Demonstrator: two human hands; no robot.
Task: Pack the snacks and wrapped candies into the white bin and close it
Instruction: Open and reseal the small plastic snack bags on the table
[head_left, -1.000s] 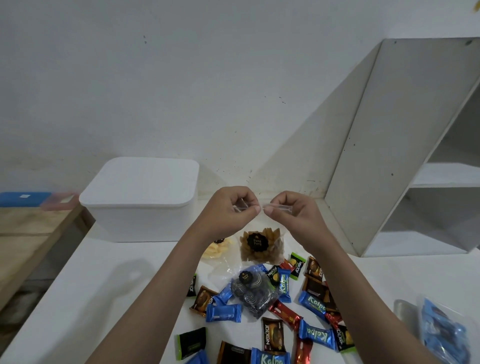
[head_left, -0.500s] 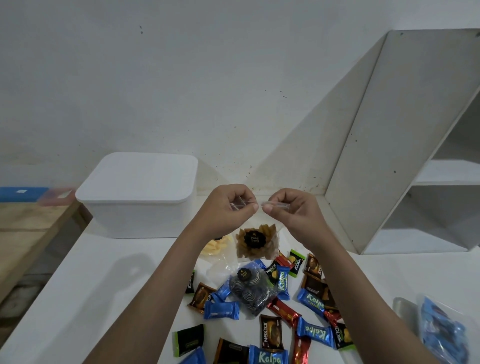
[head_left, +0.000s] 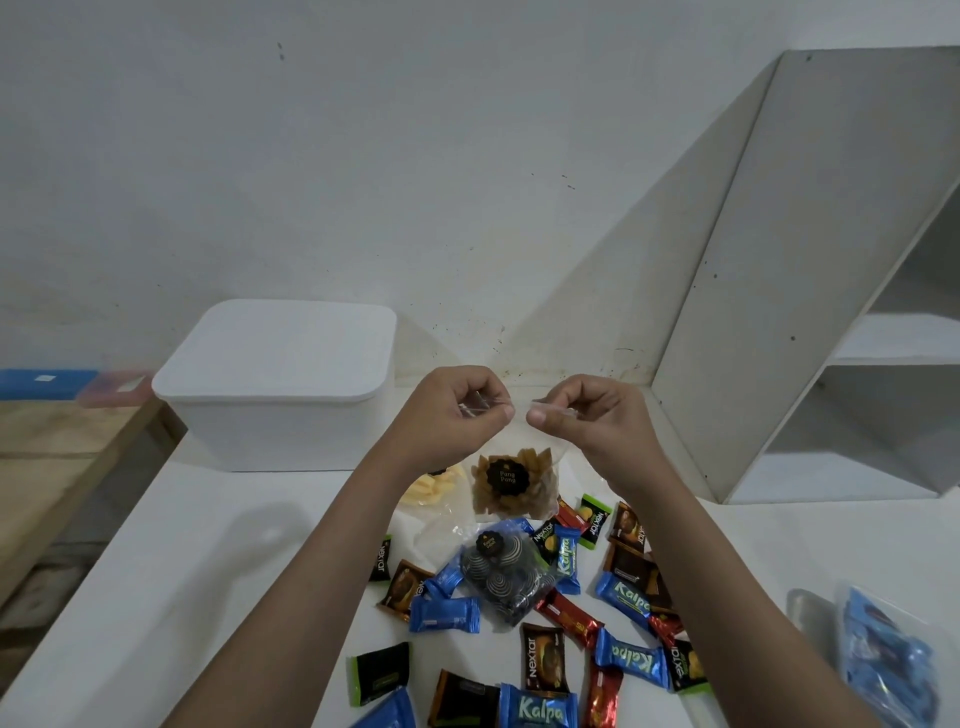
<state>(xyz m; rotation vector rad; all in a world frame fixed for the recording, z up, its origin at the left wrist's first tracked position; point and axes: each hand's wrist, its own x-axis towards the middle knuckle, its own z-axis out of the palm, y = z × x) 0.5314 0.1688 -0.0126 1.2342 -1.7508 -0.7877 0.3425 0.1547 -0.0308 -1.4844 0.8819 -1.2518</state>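
Both hands, left (head_left: 451, 415) and right (head_left: 587, 421), pinch the clear Pang Pong snack bag (head_left: 511, 483) top above scattered candies (head_left: 545, 613).

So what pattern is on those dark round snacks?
Pale spiral swirls on the dark round snacks, clearest in the head view.

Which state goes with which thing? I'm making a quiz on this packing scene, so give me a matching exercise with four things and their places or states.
Things:
1. white bin
2. clear snack bag
3. dark swirl cookie bag
4. blue packet bag

States:
A. lying among the scattered candies
B. lid on, at the back left
C. at the table's right edge
D. top edge pinched by both hands

Pairs: 1-B, 2-D, 3-A, 4-C
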